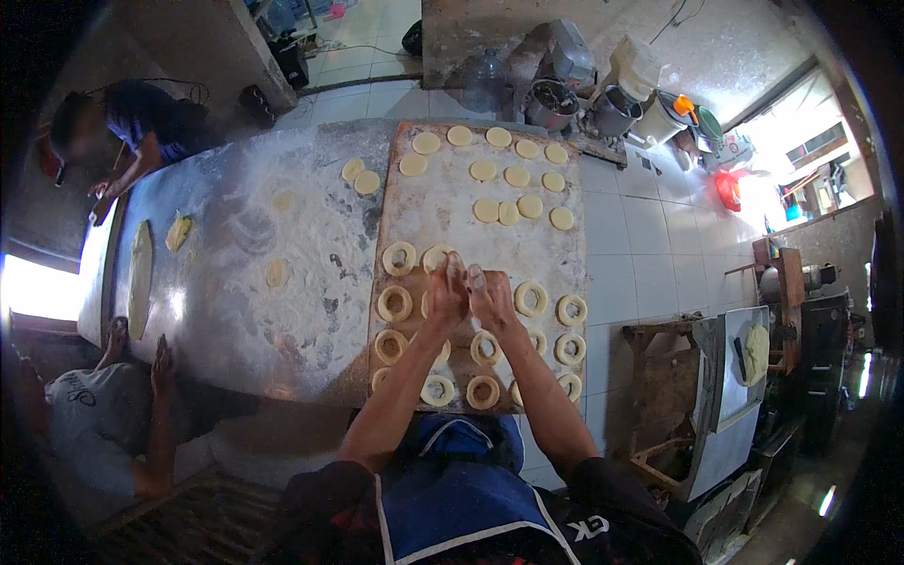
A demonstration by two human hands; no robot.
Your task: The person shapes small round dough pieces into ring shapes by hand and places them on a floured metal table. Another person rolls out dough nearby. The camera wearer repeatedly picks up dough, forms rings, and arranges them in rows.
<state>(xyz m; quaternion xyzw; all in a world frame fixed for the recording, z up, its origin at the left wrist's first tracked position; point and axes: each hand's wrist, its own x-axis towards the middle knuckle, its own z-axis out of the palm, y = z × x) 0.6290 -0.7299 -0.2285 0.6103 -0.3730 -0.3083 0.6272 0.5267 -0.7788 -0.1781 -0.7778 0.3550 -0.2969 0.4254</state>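
My left hand [449, 294] and my right hand [490, 297] are close together over a floured wooden board [443, 212]. Their fingers are drawn in, thumbs up and near each other; whatever lies between them is hidden. Just beyond my left fingers is a dough ring [433, 254], partly covered by them. More rings lie in rows around my wrists, such as one dough ring [531, 285] to the right and another dough ring [386, 303] to the left. Toward the board's far end rest several flat dough discs [483, 170] without holes.
A flour-dusted metal table [235, 311] extends left, with a long dough strip [139, 273] and dough pieces. One person [155, 122] is at its far left, another person [104, 414] at the near left. Mixers [568, 56] stand behind; a tray [739, 358] holding dough stands right.
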